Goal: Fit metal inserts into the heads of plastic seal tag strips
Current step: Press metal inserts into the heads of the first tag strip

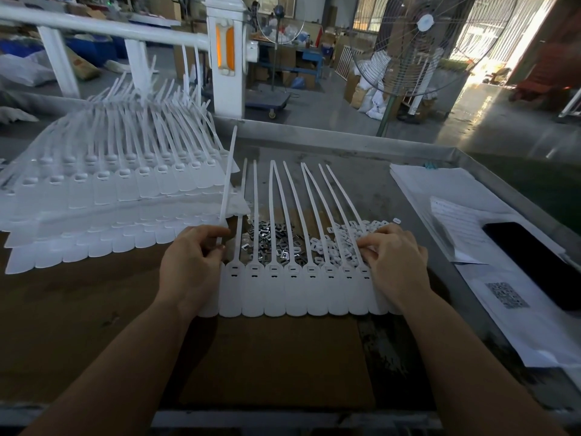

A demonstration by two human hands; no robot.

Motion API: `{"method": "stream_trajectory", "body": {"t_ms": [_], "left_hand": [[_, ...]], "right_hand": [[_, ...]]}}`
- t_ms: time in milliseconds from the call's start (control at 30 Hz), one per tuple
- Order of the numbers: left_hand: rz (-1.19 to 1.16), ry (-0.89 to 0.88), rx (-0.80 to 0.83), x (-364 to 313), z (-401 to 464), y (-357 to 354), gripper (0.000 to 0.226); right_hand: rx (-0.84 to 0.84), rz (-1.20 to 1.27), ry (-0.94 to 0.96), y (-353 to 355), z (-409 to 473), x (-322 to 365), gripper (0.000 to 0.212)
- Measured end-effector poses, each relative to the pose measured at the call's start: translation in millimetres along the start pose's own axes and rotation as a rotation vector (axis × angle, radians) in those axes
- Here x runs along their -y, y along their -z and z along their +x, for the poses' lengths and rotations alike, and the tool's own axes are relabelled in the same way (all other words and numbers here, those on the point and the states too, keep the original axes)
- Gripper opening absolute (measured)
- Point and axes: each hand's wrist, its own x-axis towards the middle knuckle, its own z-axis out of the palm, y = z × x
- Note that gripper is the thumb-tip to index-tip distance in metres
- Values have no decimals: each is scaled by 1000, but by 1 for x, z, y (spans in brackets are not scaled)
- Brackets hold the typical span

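A joined row of white seal tag strips (292, 294) lies flat before me, its flags toward me and its tails fanning away. Small metal inserts (267, 237) lie heaped under the tails, with a pile of white plastic caps (339, 243) to their right. My left hand (191, 262) pinches the leftmost strip's tail (228, 184), which stands lifted off the table. My right hand (393, 256) rests on the row's right end, its fingertips down among the white caps. Whether it holds a cap is hidden.
A tall stack of more strip sheets (110, 196) fills the left. Papers (456, 215) and a dark phone (534, 259) lie at the right, inside the metal table rim (345, 136). Brown cardboard (276, 357) covers the near surface. A standing fan (418, 42) is behind.
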Motion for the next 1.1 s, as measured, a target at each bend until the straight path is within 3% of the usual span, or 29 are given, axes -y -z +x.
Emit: {"method": "stream_trajectory", "body": {"t_ms": [1100], "left_hand": [[-8,6,12,-1,0,-1,28]], "right_hand": [[-18,-37,-64,-1,3,5,16]]}}
